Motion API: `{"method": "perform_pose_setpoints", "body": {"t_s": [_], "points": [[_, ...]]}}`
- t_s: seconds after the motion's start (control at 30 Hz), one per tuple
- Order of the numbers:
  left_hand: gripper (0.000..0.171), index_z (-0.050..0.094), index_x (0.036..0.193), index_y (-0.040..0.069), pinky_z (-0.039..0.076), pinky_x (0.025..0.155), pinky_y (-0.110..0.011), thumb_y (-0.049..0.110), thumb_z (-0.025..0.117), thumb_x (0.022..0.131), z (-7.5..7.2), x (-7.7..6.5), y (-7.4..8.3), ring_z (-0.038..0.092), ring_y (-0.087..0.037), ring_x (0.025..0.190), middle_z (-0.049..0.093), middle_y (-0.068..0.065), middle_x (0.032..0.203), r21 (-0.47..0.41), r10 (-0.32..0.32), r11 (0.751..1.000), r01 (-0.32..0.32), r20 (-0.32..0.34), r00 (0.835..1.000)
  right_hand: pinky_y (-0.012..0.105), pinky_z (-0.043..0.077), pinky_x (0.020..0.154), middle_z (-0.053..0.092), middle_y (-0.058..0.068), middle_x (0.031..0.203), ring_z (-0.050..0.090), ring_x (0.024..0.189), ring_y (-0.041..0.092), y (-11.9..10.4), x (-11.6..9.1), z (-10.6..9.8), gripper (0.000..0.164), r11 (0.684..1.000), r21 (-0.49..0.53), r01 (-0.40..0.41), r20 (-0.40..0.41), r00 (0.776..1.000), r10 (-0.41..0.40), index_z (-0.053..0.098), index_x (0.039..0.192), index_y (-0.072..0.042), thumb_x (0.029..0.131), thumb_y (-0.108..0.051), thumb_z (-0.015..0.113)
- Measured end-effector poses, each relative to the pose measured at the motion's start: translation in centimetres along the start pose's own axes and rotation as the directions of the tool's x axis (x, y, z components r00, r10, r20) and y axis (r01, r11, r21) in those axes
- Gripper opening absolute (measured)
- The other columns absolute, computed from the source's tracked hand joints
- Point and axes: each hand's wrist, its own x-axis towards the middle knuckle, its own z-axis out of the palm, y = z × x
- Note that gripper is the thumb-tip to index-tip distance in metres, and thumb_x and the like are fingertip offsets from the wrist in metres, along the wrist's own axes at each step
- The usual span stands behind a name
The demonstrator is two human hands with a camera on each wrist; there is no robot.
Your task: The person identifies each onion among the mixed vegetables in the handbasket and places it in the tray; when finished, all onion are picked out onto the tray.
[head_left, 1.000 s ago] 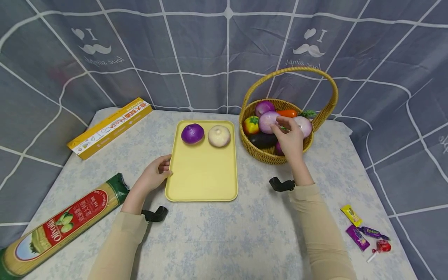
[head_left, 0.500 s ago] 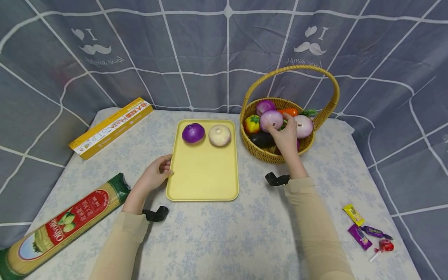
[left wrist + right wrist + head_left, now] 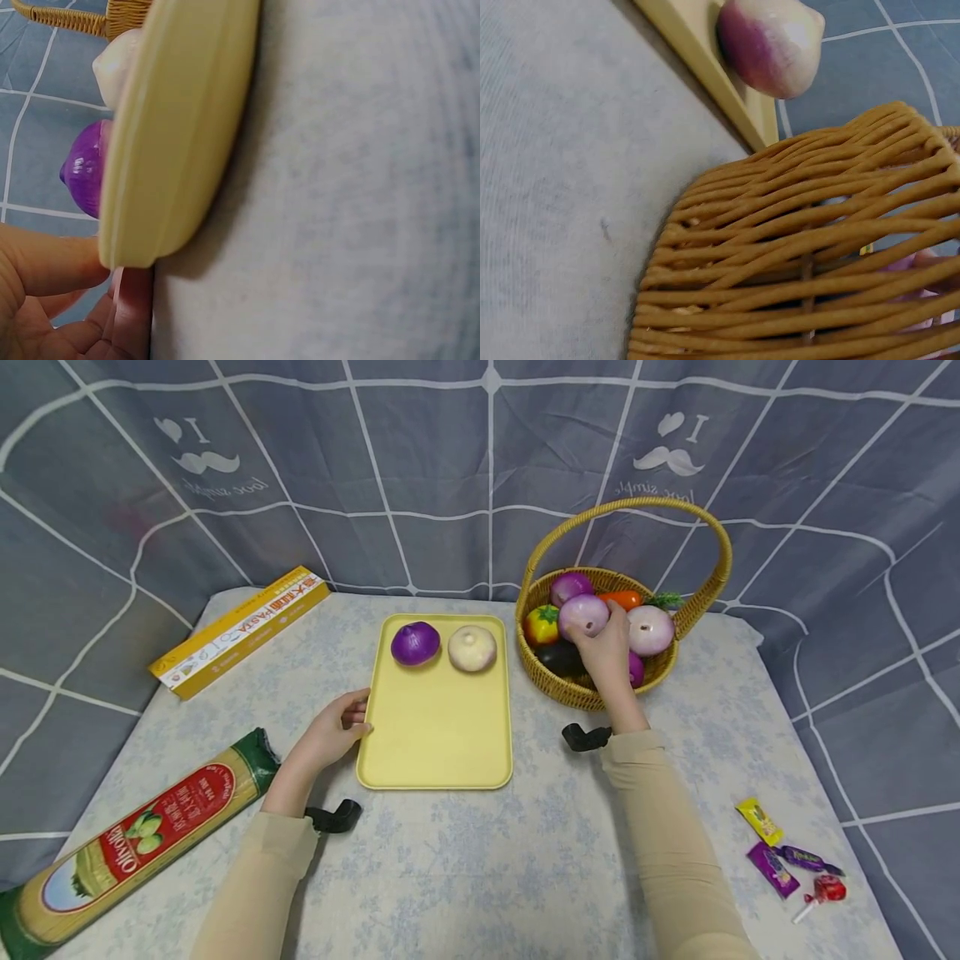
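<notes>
Pale purple onion (image 3: 585,608), one, with a small dark mark: inside the wicker basket (image 3: 558,691), gripped between the thumb and fingers of my right hand (image 3: 609,653), spread about as wide as the onion. From the right wrist, basket weave hides most of that grip.

Around it in the basket: yellow-and-red pepper (image 3: 541,625), at its left; dark eggplant (image 3: 557,657), below the pepper; purple onion (image 3: 572,587), behind; orange carrot (image 3: 621,600), behind, with green leaves; pale onion (image 3: 651,631), right of my hand; a purple piece (image 3: 636,671), partly hidden.

Yellow tray (image 3: 435,735), one, flat on the patterned tablecloth (image 3: 450,868), just left of the basket. My left hand (image 3: 332,732) holds its left edge in a narrow pinch, thumb at the rim. On it, side by side at the far end: deep purple vegetable (image 3: 415,644); whitish bulb (image 3: 472,649), tinged purple.

Farther left: pasta box (image 3: 240,632), orange and white, lying aslant; spaghetti packet (image 3: 142,842), green-ended, red-labelled.

Far right: yellow sweet (image 3: 759,822); two purple sweets (image 3: 772,869); red lollipop (image 3: 828,888).

Backdrop: grey-blue curtain (image 3: 435,452), white grid.
</notes>
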Motion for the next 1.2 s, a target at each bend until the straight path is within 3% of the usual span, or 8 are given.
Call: {"method": "perform_pose_setpoints", "body": {"t_s": [0.53, 0.8, 1.0, 1.2], "points": [[0.06, 0.026, 0.154, -0.003, 0.043, 0.094, -0.042, 0.002, 0.051, 0.1, 0.1, 0.1, -0.1, 0.047, -0.034, 0.116, 0.046, -0.024, 0.134, 0.024, 0.037, 0.999, -0.037, -0.011, 0.999, 0.044, 0.032, 0.114, 0.032, 0.023, 0.138, 0.035, 0.128, 0.035, -0.1, -0.6, 0.2, 0.083, 0.999, -0.054, -0.004, -0.102, 0.995, -0.002, 0.035, 0.139, -0.001, 0.079, -0.034, 0.083], [0.06, 0.026, 0.154, -0.003, 0.043, 0.095, -0.042, 0.001, 0.052, 0.099, 0.1, 0.0, -0.2, 0.047, -0.035, 0.117, 0.046, -0.025, 0.135, 0.013, 0.04, 0.999, -0.04, -0.01, 0.999, 0.043, 0.034, 0.112, 0.041, 0.021, 0.133, 0.042, 0.127, 0.034, -0.2, -1.2, -0.1, 0.08, 0.998, 0.011, 0.067, -0.133, 0.989, -0.065, 0.035, 0.131, 0.0, 0.077, -0.034, 0.084], [0.06, 0.026, 0.154, -0.002, 0.043, 0.096, -0.043, 0.002, 0.052, 0.1, 0.1, 0.0, -0.1, 0.047, -0.035, 0.119, 0.045, -0.025, 0.136, 0.008, 0.031, 0.999, -0.031, -0.01, 0.999, 0.042, 0.036, 0.11, 0.041, 0.02, 0.134, 0.044, 0.125, 0.031, -1.0, -2.8, -0.5, 0.084, 0.994, 0.063, 0.088, -0.115, 0.99, -0.081, 0.033, 0.133, -0.001, 0.077, -0.039, 0.083], [0.06, 0.026, 0.154, -0.002, 0.043, 0.097, -0.043, 0.001, 0.052, 0.1, 0.1, 0.0, -0.1, 0.047, -0.036, 0.119, 0.045, -0.025, 0.136, 0.005, 0.036, 0.999, -0.036, -0.004, 0.999, 0.04, 0.04, 0.105, 0.045, 0.019, 0.131, 0.047, 0.12, 0.028, -2.3, -4.7, 0.1, 0.084, 0.983, 0.125, 0.132, -0.101, 0.988, -0.12, 0.036, 0.133, -0.004, 0.074, -0.033, 0.087]]}}
